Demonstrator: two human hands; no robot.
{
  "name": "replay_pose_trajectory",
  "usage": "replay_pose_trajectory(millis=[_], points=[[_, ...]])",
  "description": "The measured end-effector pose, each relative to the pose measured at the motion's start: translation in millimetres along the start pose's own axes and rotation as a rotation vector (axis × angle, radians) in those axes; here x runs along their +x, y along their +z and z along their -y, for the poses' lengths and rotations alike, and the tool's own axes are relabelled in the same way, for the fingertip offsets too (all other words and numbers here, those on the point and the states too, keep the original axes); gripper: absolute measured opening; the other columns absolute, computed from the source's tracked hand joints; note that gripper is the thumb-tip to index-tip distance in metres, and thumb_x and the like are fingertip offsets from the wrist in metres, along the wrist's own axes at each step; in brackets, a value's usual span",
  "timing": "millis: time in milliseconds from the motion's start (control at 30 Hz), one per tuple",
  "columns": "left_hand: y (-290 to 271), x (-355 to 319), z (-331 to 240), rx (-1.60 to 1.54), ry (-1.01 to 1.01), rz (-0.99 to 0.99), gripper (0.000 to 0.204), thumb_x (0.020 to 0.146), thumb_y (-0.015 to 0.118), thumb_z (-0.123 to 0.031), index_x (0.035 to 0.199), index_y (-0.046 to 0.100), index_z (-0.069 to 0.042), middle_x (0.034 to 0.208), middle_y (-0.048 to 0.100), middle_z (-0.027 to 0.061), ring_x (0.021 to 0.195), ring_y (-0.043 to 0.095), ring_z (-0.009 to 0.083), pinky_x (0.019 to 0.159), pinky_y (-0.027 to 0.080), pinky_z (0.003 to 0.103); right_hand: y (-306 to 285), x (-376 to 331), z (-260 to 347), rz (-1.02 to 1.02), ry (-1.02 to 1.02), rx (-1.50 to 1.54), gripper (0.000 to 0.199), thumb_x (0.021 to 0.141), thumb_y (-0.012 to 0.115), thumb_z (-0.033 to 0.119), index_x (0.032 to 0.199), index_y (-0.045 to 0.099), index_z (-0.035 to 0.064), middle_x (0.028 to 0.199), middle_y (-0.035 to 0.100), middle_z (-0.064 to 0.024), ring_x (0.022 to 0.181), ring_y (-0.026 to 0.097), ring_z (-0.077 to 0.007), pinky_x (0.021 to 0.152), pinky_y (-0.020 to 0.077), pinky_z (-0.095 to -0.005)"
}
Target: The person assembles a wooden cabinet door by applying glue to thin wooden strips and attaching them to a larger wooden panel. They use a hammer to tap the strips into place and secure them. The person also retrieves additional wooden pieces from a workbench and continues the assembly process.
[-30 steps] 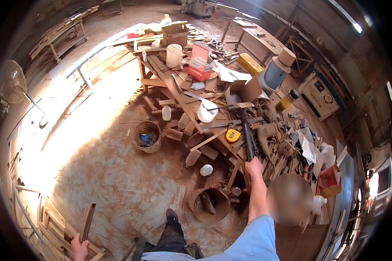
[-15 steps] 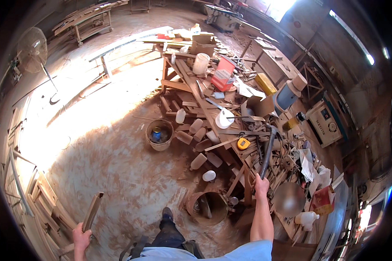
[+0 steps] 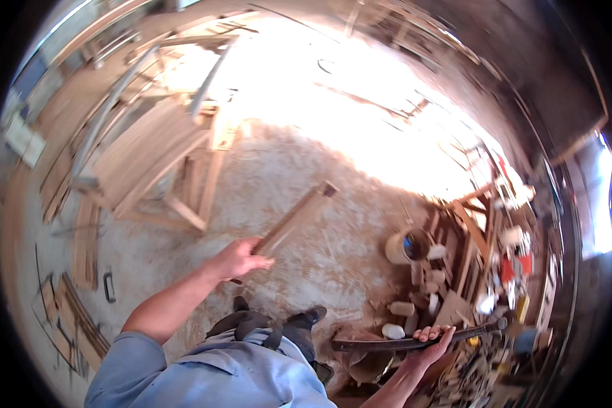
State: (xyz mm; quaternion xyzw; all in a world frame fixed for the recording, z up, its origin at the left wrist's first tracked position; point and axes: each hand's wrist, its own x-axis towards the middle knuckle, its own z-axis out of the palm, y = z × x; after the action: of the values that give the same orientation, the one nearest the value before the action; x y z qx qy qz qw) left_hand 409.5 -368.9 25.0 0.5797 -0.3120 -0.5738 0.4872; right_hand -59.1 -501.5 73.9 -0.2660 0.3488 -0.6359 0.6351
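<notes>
My left hand is closed round the lower end of a short wooden piece, which slants up and to the right over the floor. At the lower right, my right hand grips a dark hammer partway along its handle. The hammer lies nearly level, its head pointing right toward the cluttered bench. Parts of the handle are hidden behind my fingers.
On the left, a wooden panel rests on a frame beside metal bars. To the right stand a bucket, several plastic bottles and a bench heaped with scraps. Another bucket sits below the hammer. Strong sunlight bleaches the far floor.
The view has turned left, away from the bench toward the wooden frames. The hammer has swung from upright over the bench to nearly level. Both hands keep their holds.
</notes>
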Motion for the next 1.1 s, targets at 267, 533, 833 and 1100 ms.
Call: replay_pose_trajectory(millis=[267, 533, 833, 1100], points=[[-73.7, -24.3, -48.4, 0.178, 0.091, -0.177, 0.039, 0.085, 0.071, -0.019, 0.12, 0.059, -0.006, 0.09, 0.065, 0.0077, 0.079, 0.06, 0.0131, 0.072, 0.05, 0.031, 256.2, -18.5, -180.1, 0.435, 0.633, 0.0, 0.026, 0.098, 0.053, 0.037, 0.106, 0.063, 0.0143, 0.116, 0.064, -0.0088, 0.104, 0.062, -0.0245, 0.064, 0.0591, -0.0401], [-173.6, 2.1, -34.2, 0.39, 0.319, -0.448, 0.04, 0.081, 0.073, -0.016, 0.116, 0.06, -0.005, 0.099, 0.065, 0.0168, 0.094, 0.064, 0.0322, 0.081, 0.051, 0.039, 434.4, -51.1, -324.4, 0.641, 0.798, -0.042, 0.051, 0.089, 0.067, 0.038, 0.124, 0.054, 0.0039, 0.119, 0.062, -0.0137, 0.111, 0.06, -0.0281, 0.074, 0.0597, -0.0388], [-323.9, -5.5, -53.2, 0.611, 0.318, -0.47, 0.053, 0.08, 0.075, -0.024, 0.126, 0.055, -0.005, 0.117, 0.058, 0.0208, 0.113, 0.057, 0.0364, 0.094, 0.047, 0.044, 516.6, -22.5, -394.3, 0.662, 0.691, -0.276, 0.03, 0.087, 0.068, 0.022, 0.106, 0.057, 0.002, 0.093, 0.066, -0.0163, 0.064, 0.064, -0.0213, 0.047, 0.0537, -0.0282], [-639.5, -29.6, 5.0, 1.282, -0.137, -1.046, 0.068, 0.075, 0.076, -0.038, 0.122, 0.051, 0.005, 0.115, 0.06, 0.0234, 0.109, 0.057, 0.0381, 0.092, 0.049, 0.047, 527.7, -16.5, -369.3, 0.691, 0.462, -0.358, 0.037, 0.089, 0.067, 0.03, 0.107, 0.061, -0.0024, 0.101, 0.063, -0.0231, 0.064, 0.063, -0.0226, 0.046, 0.0519, -0.0253]])
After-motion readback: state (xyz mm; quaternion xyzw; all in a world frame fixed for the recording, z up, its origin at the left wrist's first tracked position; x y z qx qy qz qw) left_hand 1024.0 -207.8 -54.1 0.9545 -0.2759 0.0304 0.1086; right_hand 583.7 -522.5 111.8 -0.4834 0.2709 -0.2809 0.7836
